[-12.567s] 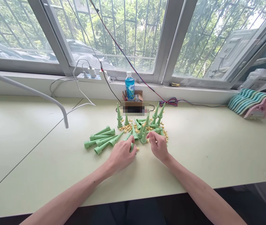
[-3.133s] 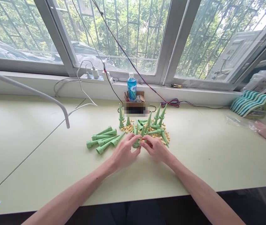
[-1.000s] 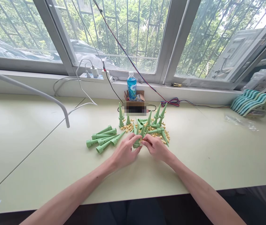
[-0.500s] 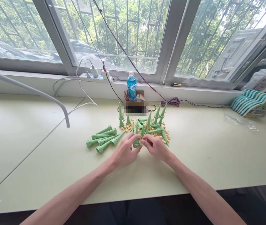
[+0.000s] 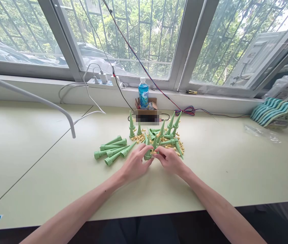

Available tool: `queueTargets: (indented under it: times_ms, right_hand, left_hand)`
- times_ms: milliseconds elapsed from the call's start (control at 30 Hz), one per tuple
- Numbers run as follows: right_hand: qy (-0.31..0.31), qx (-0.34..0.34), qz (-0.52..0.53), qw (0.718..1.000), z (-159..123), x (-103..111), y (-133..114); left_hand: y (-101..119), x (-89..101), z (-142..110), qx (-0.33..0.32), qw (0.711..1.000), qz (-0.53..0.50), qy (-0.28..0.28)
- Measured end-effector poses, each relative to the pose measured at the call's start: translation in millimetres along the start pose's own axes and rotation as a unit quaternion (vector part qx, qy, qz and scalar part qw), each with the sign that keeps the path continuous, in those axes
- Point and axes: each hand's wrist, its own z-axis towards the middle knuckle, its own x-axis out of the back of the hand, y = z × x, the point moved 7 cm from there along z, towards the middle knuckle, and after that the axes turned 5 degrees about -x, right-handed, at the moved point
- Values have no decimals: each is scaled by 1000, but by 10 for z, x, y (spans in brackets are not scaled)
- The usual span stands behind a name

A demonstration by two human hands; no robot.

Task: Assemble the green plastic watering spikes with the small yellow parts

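Observation:
My left hand [image 5: 136, 162] is closed around the lower part of a green plastic watering spike [image 5: 147, 156], which stands point up on the table. My right hand [image 5: 171, 161] pinches a small yellow valve [image 5: 153, 152] against the spike's side, close to the left fingertips. The fingers partly hide where valve and spike meet. Just behind the hands, more green spikes [image 5: 162, 128] stand or lie among a heap of loose yellow valves [image 5: 139, 138]. To the left of my left hand, several loose green spikes [image 5: 112, 151] lie on their sides.
A blue-liquid bottle [image 5: 143, 93] and an open small carton [image 5: 146, 111] are at the back by the sill. Coiled red-and-blue wire [image 5: 188, 110] lies to their right. A white curved bar [image 5: 44, 100] juts in from the left. Teal hangers [image 5: 273, 113] sit far right.
The view has shifted very slightly. Both hands stay at the same spike, and the yellow valve shows a little more between the fingers.

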Motion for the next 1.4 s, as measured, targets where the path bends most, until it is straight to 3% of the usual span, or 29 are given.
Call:
queueTargets:
  times_ms: [600,1400]
  right_hand:
    - [34,-1,-5,999,-12,25,24]
    - [20,5,6,1000,-4,26,13]
  left_hand:
    - [-13,3,0,4,1000,-6,10]
    - [-21,-28,-1,10,1000,-5,-16]
